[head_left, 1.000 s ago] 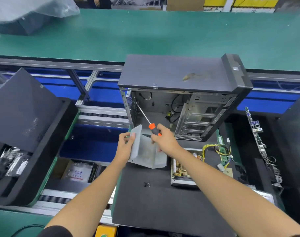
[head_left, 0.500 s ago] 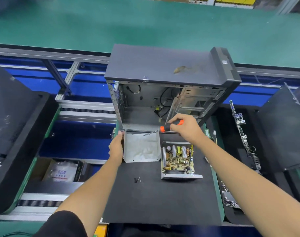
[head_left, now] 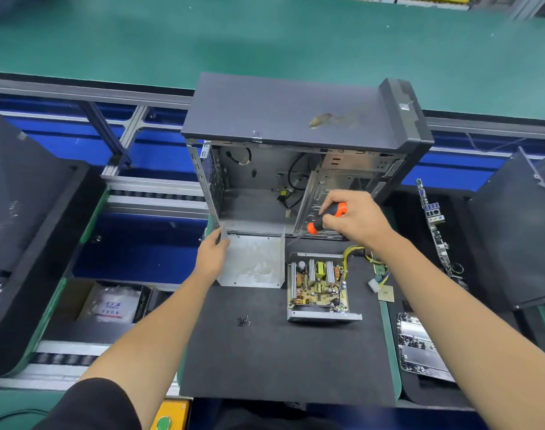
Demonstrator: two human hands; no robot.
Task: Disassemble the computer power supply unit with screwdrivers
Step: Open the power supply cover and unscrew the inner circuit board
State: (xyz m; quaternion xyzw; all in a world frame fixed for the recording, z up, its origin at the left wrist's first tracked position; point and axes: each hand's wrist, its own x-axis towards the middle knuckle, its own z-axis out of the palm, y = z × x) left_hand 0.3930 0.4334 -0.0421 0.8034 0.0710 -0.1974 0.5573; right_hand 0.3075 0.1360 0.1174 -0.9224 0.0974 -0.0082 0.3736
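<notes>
The power supply's grey metal cover (head_left: 252, 262) lies flat on the black mat (head_left: 280, 352), inner side up. My left hand (head_left: 212, 256) holds its left wall. To its right stands the opened power supply base (head_left: 319, 287) with its circuit board and heat sinks exposed, yellow wires (head_left: 358, 252) trailing off to the right. My right hand (head_left: 355, 221) grips an orange and black screwdriver (head_left: 327, 217) above the front edge of the open computer case (head_left: 296, 169). A few small black screws (head_left: 244, 321) lie on the mat.
A motherboard (head_left: 435, 225) leans in the black tray to the right, with a metal plate (head_left: 420, 349) nearer me. Black foam trays (head_left: 32, 243) stand at the left, and a box with a plastic bag (head_left: 109, 305) sits below. Behind the case runs a green conveyor (head_left: 265, 41).
My left hand has laid the cover flat on the mat beside the base. My right hand has carried the screwdriver to the right, over the case's front edge.
</notes>
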